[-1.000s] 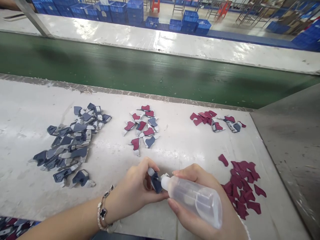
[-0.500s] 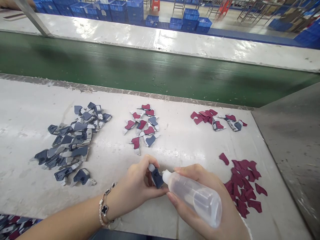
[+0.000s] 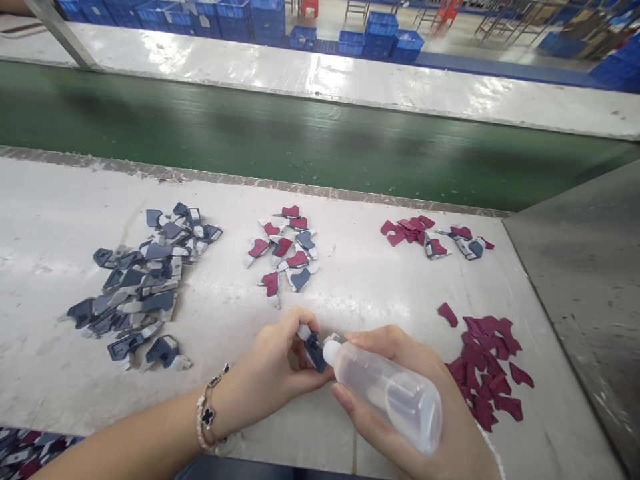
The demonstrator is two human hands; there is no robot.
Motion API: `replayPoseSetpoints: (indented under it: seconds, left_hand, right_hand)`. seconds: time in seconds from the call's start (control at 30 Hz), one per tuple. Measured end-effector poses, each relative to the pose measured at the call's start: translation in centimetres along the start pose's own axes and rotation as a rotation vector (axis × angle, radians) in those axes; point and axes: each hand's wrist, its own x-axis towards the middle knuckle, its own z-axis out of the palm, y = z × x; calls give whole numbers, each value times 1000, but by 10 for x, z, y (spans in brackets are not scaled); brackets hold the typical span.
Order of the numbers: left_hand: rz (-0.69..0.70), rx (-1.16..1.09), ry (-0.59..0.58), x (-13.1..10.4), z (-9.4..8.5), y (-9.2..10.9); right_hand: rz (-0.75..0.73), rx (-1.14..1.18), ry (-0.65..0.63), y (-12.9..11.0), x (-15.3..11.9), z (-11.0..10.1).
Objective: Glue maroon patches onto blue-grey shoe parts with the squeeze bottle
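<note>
1. While pinching a blue-gray part (image 3: 315, 357) in the left hand (image 3: 267, 367), holding a translucent bottle (image 3: 393, 400) in the right hand (image 3: 450, 400); working above the worktop (image 3: 360, 287), close to its near edge, about midway along.
2. See left hand clamped on the blue-gray part, between thumb and fingers. Note bracelets (image 3: 206, 417) at that wrist.
3. See right hand clamped round the bottle, digits on both sides. Note tilted bottle, white cap (image 3: 331, 352) aimed leftward at the part; cannot tell whether touching or just short of it.
4. Toward the left edge, see big heap of pale-ended blue-gray parts (image 3: 133, 279), overlapping, running from near the far edge down toward the near left corner.
5. Between that heap and the right side, beyond the left hand, see smaller cluster of pale-ended parts (image 3: 283, 247), mostly maroon-faced, a couple blue-gray-faced.
6. Near the far right corner, see small pile of flat maroon pieces (image 3: 411, 231), plus a few pale-ended parts (image 3: 436, 249) just beside it.
7. Just right of the right hand, toward the right edge, see larger pile of maroon pieces (image 3: 483, 363); note single maroon piece (image 3: 448, 315) apart, toward the far edge.
8. Past the far edge, see green belt (image 3: 300, 143), then blue crates (image 3: 383, 30); along the right edge, metal panel (image 3: 575, 267).
</note>
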Motion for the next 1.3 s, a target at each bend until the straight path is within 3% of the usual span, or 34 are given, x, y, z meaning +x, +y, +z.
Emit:
replayPoseSetpoints:
  seconds: [0.57, 0.83, 1.3]
  left_hand:
    - [-37, -68, 3, -1, -1, 2]
    - [-23, -37, 4, -2, -1, 4]
    - [19, 72, 43, 1, -4, 8]
  right_hand:
    - [-65, -21, -51, -5, 3, -5]
    - [30, 83, -73, -3, 3, -2]
    - [-28, -47, -121, -3, 4, -11]
